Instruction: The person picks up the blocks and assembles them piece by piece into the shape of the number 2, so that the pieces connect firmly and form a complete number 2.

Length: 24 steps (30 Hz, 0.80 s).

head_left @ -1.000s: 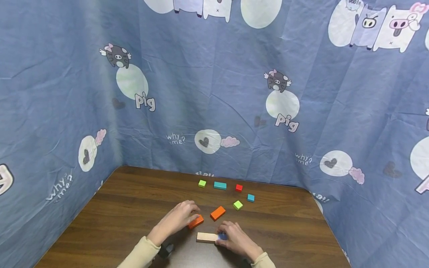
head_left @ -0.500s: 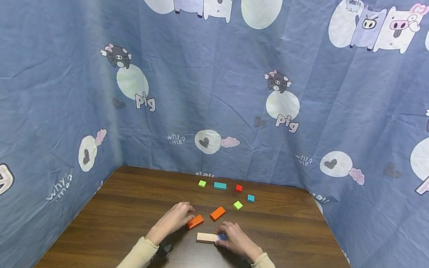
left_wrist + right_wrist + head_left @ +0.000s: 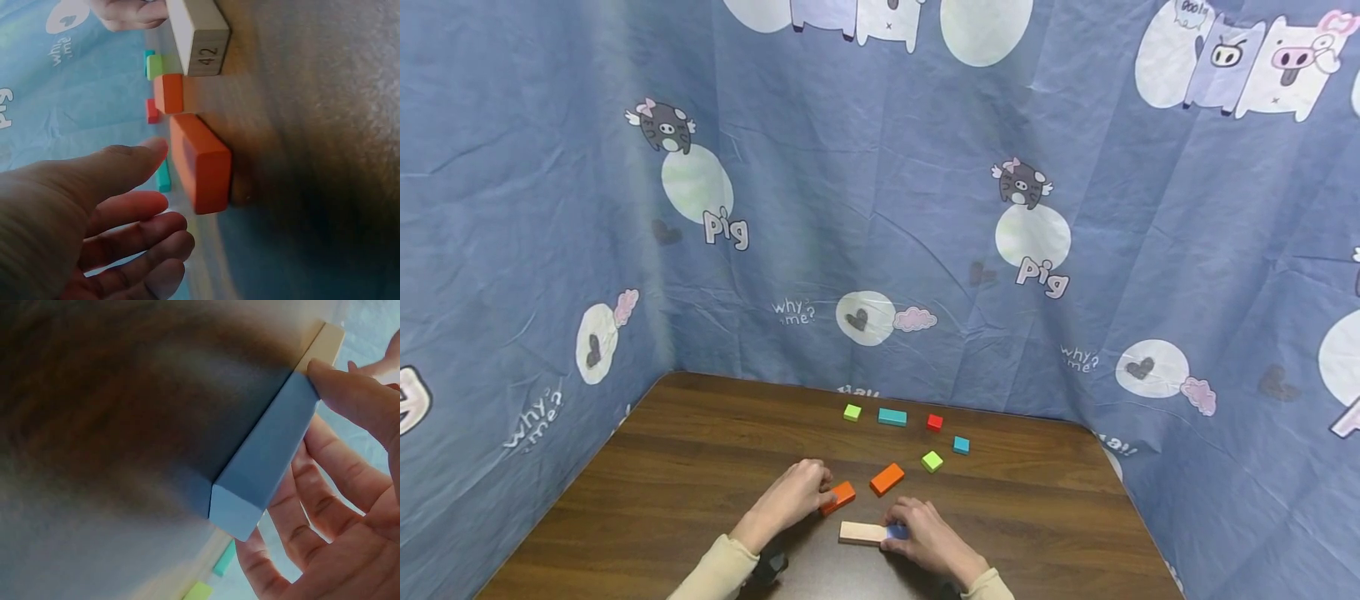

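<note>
My right hand holds a blue block lying on the table, the thumb on its near side and fingers along the far side. A bare wooden block continues in line from the blue one's left end; whether they are joined I cannot tell. In the left wrist view its end bears the number 42. My left hand hovers over the left end of an orange block. There the thumb and loosely bent fingers look apart from that block. A second orange block lies just beyond, to the right.
Farther back on the brown wooden table lie two lime green blocks, a teal block, a red block and a small blue block. A blue printed cloth hangs behind the table.
My left hand has drawn back slightly toward me and moved a little left, near the orange block's left end. The right hand and the blocks look unmoved.
</note>
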Each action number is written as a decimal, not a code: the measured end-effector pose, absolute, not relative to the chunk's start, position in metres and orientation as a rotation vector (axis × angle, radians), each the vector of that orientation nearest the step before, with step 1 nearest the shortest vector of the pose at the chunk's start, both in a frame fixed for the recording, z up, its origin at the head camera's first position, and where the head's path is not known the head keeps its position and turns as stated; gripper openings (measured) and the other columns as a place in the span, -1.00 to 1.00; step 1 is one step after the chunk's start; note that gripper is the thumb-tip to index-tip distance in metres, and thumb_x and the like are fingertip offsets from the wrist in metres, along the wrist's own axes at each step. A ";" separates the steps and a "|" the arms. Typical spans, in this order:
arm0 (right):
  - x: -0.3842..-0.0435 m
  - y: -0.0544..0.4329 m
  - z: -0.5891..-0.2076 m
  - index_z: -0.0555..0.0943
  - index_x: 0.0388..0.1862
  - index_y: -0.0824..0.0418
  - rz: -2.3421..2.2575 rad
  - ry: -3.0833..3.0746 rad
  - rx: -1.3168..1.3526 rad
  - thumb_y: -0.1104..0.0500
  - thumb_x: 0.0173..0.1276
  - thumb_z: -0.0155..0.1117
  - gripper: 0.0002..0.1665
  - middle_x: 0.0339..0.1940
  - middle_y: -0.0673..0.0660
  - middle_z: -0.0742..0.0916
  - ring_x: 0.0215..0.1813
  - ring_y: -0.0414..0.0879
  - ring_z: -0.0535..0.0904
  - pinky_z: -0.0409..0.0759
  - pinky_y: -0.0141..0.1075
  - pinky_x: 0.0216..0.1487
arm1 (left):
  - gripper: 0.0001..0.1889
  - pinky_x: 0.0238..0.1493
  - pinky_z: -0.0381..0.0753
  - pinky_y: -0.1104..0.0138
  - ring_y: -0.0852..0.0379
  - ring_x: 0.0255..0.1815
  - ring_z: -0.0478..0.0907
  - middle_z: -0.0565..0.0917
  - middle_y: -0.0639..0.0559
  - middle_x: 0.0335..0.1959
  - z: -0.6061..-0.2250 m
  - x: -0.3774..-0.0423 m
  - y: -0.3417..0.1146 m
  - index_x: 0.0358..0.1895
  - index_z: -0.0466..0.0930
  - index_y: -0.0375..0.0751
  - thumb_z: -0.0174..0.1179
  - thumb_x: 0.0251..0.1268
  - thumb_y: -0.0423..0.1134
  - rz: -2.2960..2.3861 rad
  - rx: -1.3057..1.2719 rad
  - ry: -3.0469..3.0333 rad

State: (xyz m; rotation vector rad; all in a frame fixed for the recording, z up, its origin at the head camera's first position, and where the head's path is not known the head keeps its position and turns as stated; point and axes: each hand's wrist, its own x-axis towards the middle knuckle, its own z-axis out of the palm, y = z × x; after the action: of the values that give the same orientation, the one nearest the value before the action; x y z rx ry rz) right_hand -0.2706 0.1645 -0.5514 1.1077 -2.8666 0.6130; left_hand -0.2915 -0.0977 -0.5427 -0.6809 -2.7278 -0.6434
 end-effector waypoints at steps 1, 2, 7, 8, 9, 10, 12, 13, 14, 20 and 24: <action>-0.271 0.165 -0.552 0.63 -0.21 -0.01 0.617 -2.866 1.107 -0.07 0.20 0.39 -0.75 -0.25 -0.17 0.62 -0.18 -0.36 0.44 0.35 -0.34 -0.16 | -0.84 -0.54 0.36 0.39 0.29 -0.58 0.35 0.53 0.09 -0.56 -0.544 -0.291 -0.097 -0.50 0.65 -0.24 0.44 -0.03 -0.25 -0.638 -0.673 -2.734; -0.271 0.165 -0.552 0.63 -0.21 -0.01 0.620 -2.867 1.105 -0.07 0.20 0.39 -0.75 -0.25 -0.17 0.61 -0.18 -0.36 0.44 0.34 -0.34 -0.16 | -0.83 -0.55 0.32 0.40 0.30 -0.59 0.30 0.50 0.10 -0.58 -0.545 -0.291 -0.097 -0.53 0.63 -0.21 0.44 -0.02 -0.25 -0.642 -0.667 -2.740; -0.270 0.164 -0.551 0.64 -0.21 -0.01 0.624 -2.870 1.102 -0.08 0.20 0.39 -0.74 -0.26 -0.19 0.61 -0.19 -0.36 0.43 0.32 -0.35 -0.17 | -0.84 -0.55 0.29 0.42 0.32 -0.58 0.26 0.49 0.12 -0.57 -0.551 -0.291 -0.097 -0.51 0.65 -0.21 0.42 0.02 -0.23 -0.661 -0.646 -2.775; -0.270 0.164 -0.551 0.64 -0.21 -0.01 0.623 -2.870 1.102 -0.08 0.20 0.39 -0.74 -0.27 -0.19 0.61 -0.19 -0.37 0.43 0.32 -0.35 -0.18 | -0.84 -0.55 0.29 0.42 0.32 -0.58 0.26 0.50 0.12 -0.56 -0.552 -0.291 -0.097 -0.50 0.66 -0.22 0.42 0.03 -0.22 -0.665 -0.646 -2.773; -0.270 0.164 -0.551 0.64 -0.21 -0.01 0.621 -2.867 1.104 -0.08 0.20 0.39 -0.74 -0.27 -0.19 0.61 -0.20 -0.37 0.43 0.32 -0.36 -0.18 | -0.83 -0.55 0.30 0.42 0.32 -0.58 0.26 0.51 0.12 -0.56 -0.552 -0.292 -0.097 -0.49 0.66 -0.23 0.42 0.03 -0.22 -0.659 -0.647 -2.771; -0.270 0.164 -0.551 0.64 -0.22 -0.01 0.619 -2.865 1.106 -0.08 0.20 0.39 -0.74 -0.27 -0.19 0.61 -0.20 -0.37 0.43 0.32 -0.36 -0.18 | -0.83 -0.55 0.30 0.42 0.32 -0.58 0.27 0.51 0.12 -0.56 -0.553 -0.292 -0.097 -0.49 0.66 -0.23 0.42 0.03 -0.21 -0.652 -0.649 -2.766; -0.270 0.164 -0.551 0.63 -0.22 -0.01 0.615 -2.859 1.109 -0.08 0.20 0.39 -0.75 -0.27 -0.20 0.60 -0.20 -0.37 0.42 0.31 -0.36 -0.18 | -0.82 -0.55 0.32 0.42 0.32 -0.58 0.27 0.52 0.12 -0.55 -0.553 -0.292 -0.098 -0.49 0.67 -0.23 0.43 0.03 -0.20 -0.638 -0.651 -2.759; -0.270 0.164 -0.551 0.63 -0.22 -0.01 0.615 -2.856 1.110 -0.08 0.20 0.39 -0.75 -0.27 -0.20 0.60 -0.20 -0.37 0.42 0.31 -0.36 -0.18 | -0.82 -0.54 0.33 0.41 0.33 -0.58 0.28 0.52 0.12 -0.55 -0.554 -0.292 -0.098 -0.48 0.67 -0.22 0.43 0.03 -0.19 -0.633 -0.651 -2.759; -0.270 0.164 -0.551 0.63 -0.22 -0.01 0.614 -2.852 1.112 -0.08 0.20 0.39 -0.75 -0.27 -0.20 0.60 -0.20 -0.37 0.42 0.32 -0.35 -0.18 | -0.81 -0.54 0.34 0.41 0.32 -0.57 0.29 0.53 0.12 -0.55 -0.554 -0.292 -0.098 -0.48 0.67 -0.22 0.43 0.03 -0.18 -0.628 -0.651 -2.763; -0.271 0.165 -0.552 0.63 -0.22 -0.02 0.631 -2.848 1.115 -0.07 0.20 0.39 -0.76 -0.27 -0.20 0.60 -0.21 -0.38 0.41 0.34 -0.35 -0.16 | -0.78 -0.49 0.41 0.36 0.29 -0.52 0.41 0.60 0.09 -0.49 -0.553 -0.290 -0.098 -0.42 0.70 -0.21 0.42 0.04 -0.11 -0.656 -0.630 -2.796; -0.271 0.165 -0.552 0.63 -0.22 -0.03 0.633 -2.853 1.119 -0.08 0.20 0.39 -0.76 -0.27 -0.21 0.60 -0.20 -0.38 0.42 0.37 -0.33 -0.15 | -0.78 -0.50 0.38 0.38 0.32 -0.54 0.36 0.60 0.09 -0.49 -0.554 -0.290 -0.097 -0.41 0.71 -0.20 0.43 0.03 -0.11 -0.665 -0.636 -2.792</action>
State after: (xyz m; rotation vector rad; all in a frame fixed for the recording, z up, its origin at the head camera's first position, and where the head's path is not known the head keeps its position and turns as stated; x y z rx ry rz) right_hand -0.2708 0.1652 -0.5517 1.1195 -2.8531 0.6326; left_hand -0.2896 -0.0971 -0.5541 -0.6360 -2.7918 -0.6650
